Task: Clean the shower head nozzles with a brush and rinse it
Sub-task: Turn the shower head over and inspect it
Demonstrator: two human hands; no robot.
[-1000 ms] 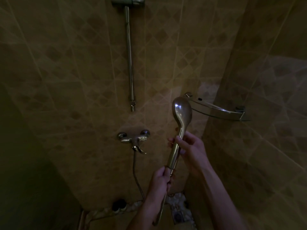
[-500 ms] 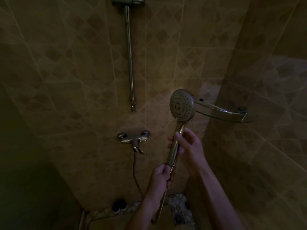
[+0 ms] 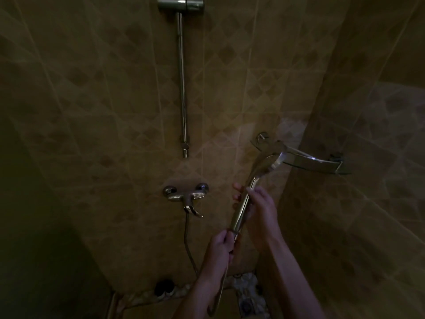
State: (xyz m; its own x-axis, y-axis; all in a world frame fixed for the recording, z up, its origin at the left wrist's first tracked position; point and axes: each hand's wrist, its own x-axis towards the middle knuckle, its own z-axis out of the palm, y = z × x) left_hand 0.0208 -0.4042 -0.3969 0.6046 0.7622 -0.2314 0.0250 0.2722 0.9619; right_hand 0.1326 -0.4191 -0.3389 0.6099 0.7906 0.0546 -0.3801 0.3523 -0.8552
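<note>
A: Start big. What carries everything here?

B: The tiled wall [image 3: 115,111]. A rail [image 3: 182,88] runs down its middle, the tap [image 3: 186,194] sits below the rail's lower end, and a glass shelf [image 3: 322,161] spans the right corner. No counter in sight.

A: And the shower head?

B: The head [image 3: 269,161] is off the rail, held up just in front of the shelf's left edge, tilted so its face turns right, away from the camera. I can't see the nozzles.

A: The hands?

B: The right hand [image 3: 259,210] is curled round the upper handle, fingers wrapped behind it. The left hand [image 3: 219,246] is closed on the handle's foot, where the hose [image 3: 188,245] joins.

A: How will it handle?

B: Stiff, probably light, chromed and so likely slippery, more so once wet. I'd hold the handle mid-length with one hand. The hose is flexible and will tug from the tap, so leave slack.

A: The brush?

B: None visible; the light is too dim to say more.
</note>
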